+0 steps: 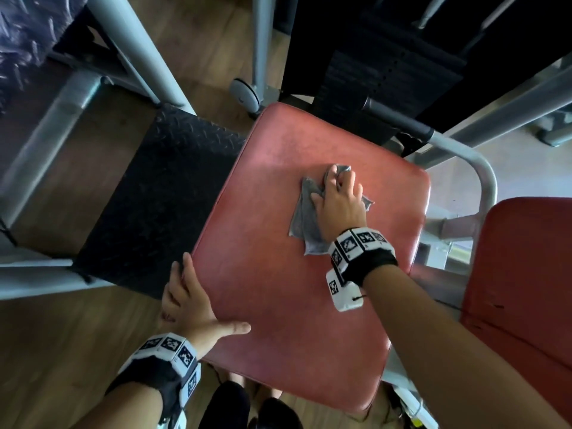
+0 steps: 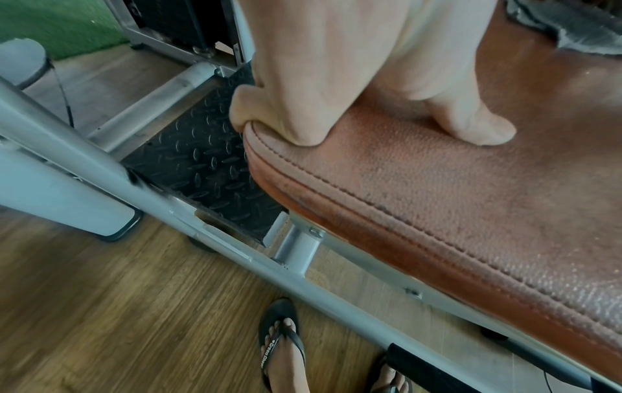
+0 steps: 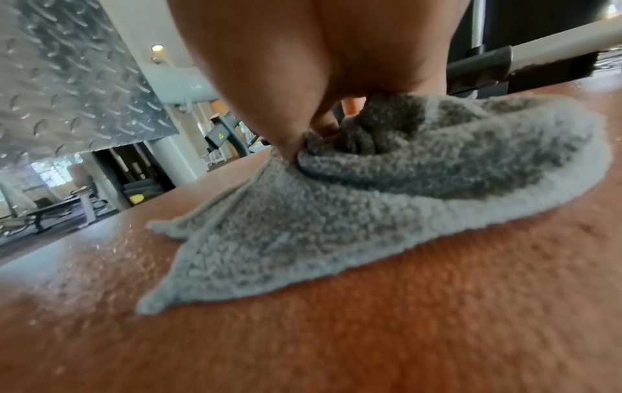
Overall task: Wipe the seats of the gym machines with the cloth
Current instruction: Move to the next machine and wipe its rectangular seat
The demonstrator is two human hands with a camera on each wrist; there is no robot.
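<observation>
A worn red padded seat point(image 1: 278, 274) fills the middle of the head view. A crumpled grey cloth point(image 1: 301, 218) lies on its far right part, and my right hand point(image 1: 337, 202) presses down on it with the fingers bunched into the fabric. The right wrist view shows the fingers point(image 3: 286, 66) pinching a fold of the cloth point(image 3: 336, 212) against the seat point(image 3: 336, 332). My left hand point(image 1: 188, 301) grips the seat's near left edge. Its thumb point(image 2: 471, 125) lies on top of the seat point(image 2: 437, 186) and its fingers point(image 2: 245, 117) curl over the rim.
A black checker-plate footplate point(image 1: 161, 193) sits left of the seat inside grey frame tubes point(image 1: 40, 150). A dark weight stack point(image 1: 387, 72) stands behind, a grey handle bar point(image 1: 464, 153) curves past the right edge, and a second red pad point(image 1: 526, 274) stands at right. My sandalled feet point(image 2: 282, 345) are on the wooden floor.
</observation>
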